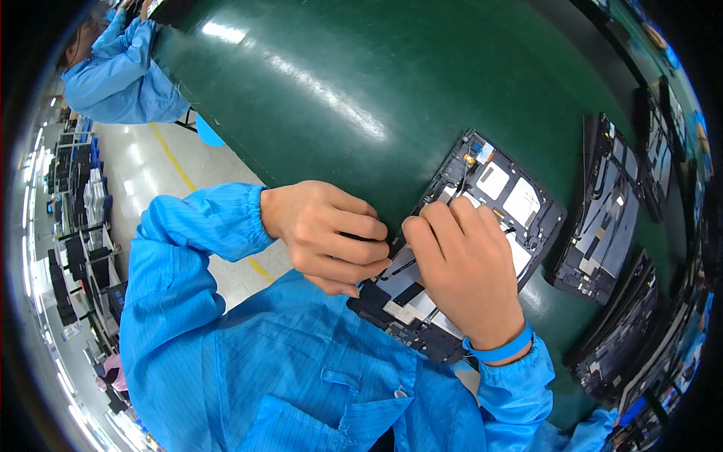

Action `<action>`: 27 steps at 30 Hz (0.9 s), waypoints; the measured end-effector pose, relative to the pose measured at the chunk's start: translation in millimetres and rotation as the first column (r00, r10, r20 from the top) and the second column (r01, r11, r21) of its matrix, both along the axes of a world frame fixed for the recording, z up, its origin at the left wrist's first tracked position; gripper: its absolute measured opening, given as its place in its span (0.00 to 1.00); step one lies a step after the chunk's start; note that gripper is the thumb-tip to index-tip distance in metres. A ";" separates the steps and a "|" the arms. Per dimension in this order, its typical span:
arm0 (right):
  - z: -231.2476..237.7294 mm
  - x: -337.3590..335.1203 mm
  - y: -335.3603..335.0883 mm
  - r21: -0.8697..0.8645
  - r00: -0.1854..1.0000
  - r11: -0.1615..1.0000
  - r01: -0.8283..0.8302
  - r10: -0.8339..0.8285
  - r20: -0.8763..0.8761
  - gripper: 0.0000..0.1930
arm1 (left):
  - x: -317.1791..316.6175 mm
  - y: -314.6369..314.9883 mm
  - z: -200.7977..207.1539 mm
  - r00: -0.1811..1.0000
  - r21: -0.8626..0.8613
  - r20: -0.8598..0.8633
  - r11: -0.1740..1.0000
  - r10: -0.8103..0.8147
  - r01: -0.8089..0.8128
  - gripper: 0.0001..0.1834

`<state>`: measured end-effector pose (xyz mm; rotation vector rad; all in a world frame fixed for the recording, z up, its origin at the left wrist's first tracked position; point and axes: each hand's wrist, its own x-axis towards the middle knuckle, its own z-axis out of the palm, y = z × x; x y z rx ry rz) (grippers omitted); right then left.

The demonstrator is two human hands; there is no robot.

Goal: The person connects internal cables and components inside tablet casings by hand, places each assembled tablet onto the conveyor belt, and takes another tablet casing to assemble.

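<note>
An opened tablet housing (502,248) lies at a slant on the green table, its inside facing up. Black frame, white rectangular pads, grey plates and thin dark cables show in it. My left hand (324,237) is closed at the housing's left edge, fingers curled; what they hold, if anything, is hidden. Over the middle of the housing, my right hand (468,264) is bent with its fingertips drawn together. Whatever sits between those fingertips is out of sight. A blue wrist strap (500,348) circles my right wrist.
More opened tablet housings stand on the right: one close by (599,218), another behind it (659,151), and a stack (614,331) nearer me. The green table (392,68) stretches away ahead. A person in blue (124,75) sits at its far left edge. Racks (83,226) line the left.
</note>
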<state>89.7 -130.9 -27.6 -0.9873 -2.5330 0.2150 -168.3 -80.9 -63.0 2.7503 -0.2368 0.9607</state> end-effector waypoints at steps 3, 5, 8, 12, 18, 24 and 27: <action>-2.5 3.0 -2.2 0.046 0.999 0.999 0.021 -0.023 0.033 0.10 | 3.4 4.3 -1.6 0.999 0.000 0.004 0.999 -0.052 0.052 0.21; -6.5 6.0 -1.8 0.005 0.999 0.999 0.039 -0.038 -0.024 0.11 | 4.0 4.3 -2.5 0.998 0.001 -0.003 0.998 -0.066 0.066 0.21; -4.7 7.4 -1.6 0.004 0.999 0.999 0.032 -0.032 -0.024 0.12 | 4.7 5.2 1.6 0.995 -0.001 -0.006 0.995 -0.097 0.097 0.21; -4.7 7.9 -2.2 -0.005 0.999 0.999 0.039 -0.039 -0.026 0.12 | 6.0 3.4 1.2 0.996 0.010 -0.020 0.996 -0.087 0.087 0.21; -3.7 10.2 -3.5 -0.014 0.999 0.999 0.040 -0.040 -0.025 0.12 | 10.2 3.9 1.8 0.995 -0.006 -0.020 0.995 -0.096 0.095 0.21; -6.5 19.1 -4.8 -0.064 0.994 0.997 0.046 -0.052 -0.098 0.12 | 16.6 4.5 5.9 0.997 -0.008 -0.036 0.997 -0.073 0.073 0.21; -7.9 24.3 -3.7 -0.091 0.988 0.994 0.057 -0.069 -0.137 0.13 | 20.1 11.0 4.7 0.999 0.038 -0.033 0.998 -0.043 0.044 0.21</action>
